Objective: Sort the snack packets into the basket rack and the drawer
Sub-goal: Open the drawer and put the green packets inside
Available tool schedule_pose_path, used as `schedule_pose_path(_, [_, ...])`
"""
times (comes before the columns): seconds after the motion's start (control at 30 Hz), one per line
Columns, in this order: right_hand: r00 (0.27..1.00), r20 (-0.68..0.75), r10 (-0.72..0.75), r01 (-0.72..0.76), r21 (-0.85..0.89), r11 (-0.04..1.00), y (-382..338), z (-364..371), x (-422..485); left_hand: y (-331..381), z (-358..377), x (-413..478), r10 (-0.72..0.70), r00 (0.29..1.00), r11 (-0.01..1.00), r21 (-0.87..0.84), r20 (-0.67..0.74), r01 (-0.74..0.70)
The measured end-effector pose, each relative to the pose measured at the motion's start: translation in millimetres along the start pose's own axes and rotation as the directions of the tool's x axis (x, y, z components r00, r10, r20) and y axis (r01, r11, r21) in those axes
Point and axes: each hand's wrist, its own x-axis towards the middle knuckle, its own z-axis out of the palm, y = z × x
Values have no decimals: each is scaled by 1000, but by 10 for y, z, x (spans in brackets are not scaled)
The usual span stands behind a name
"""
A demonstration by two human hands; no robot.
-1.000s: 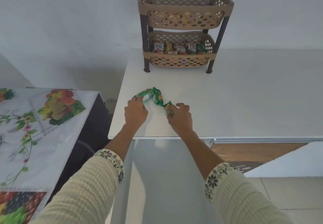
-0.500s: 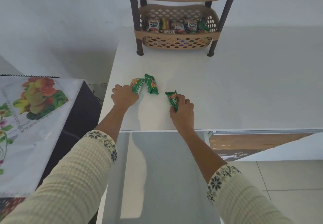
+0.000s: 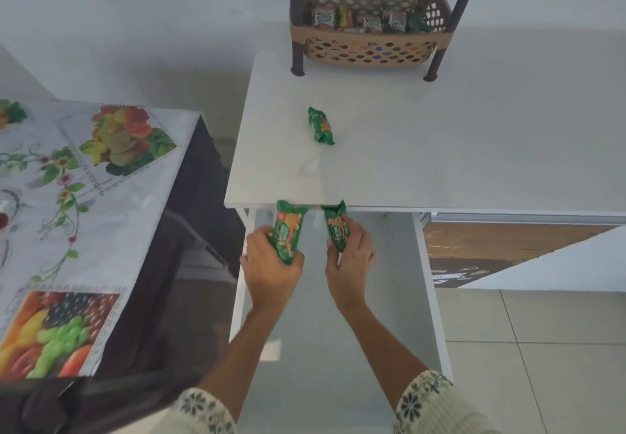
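Observation:
My left hand (image 3: 271, 269) grips a green snack packet (image 3: 288, 228) above the open white drawer (image 3: 430, 298). My right hand (image 3: 350, 261) holds a second green packet (image 3: 335, 225) beside it, also over the drawer. A third green packet (image 3: 321, 126) lies alone on the white tabletop (image 3: 457, 149). At the back of the table stands the tan basket rack (image 3: 371, 47); its lower basket holds several packets. The rack's upper basket is cut off by the top edge.
A dark table with a fruit-print cloth (image 3: 84, 213) stands to the left of the drawer. Pale floor tiles (image 3: 542, 349) and a brown mat (image 3: 474, 250) lie to the right. A white wall runs behind the rack.
Both hands lifted a green packet each off the tabletop and drew them back over the open drawer. One packet stayed on the table. The view tilted down.

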Motion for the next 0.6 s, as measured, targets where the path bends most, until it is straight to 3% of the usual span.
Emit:
schedule_pose_path(0.07, [998,61,16,-13,-53,998,129,85,-308,-228,28,-279,-61,996,998,-23,58,62])
schedule_pose_path(0.17, [971,219,94,-54,-180,982,330,213,-606,-536,188,-491,-227,947,972,109,225,207])
schedule_pose_path(0.23, [932,309,188,-107,-262,959,447,301,-716,-708,332,-570,-317,888,944,203,333,261])
schedule_pose_path(0.37, [856,408,317,-158,-377,913,631,467,-824,-996,577,-668,-493,735,869,230,465,437])
schedule_pose_path(0.6, [770,547,329,-195,-289,937,763,739,-943,-1394,820,-712,-624,522,750,257,582,610])
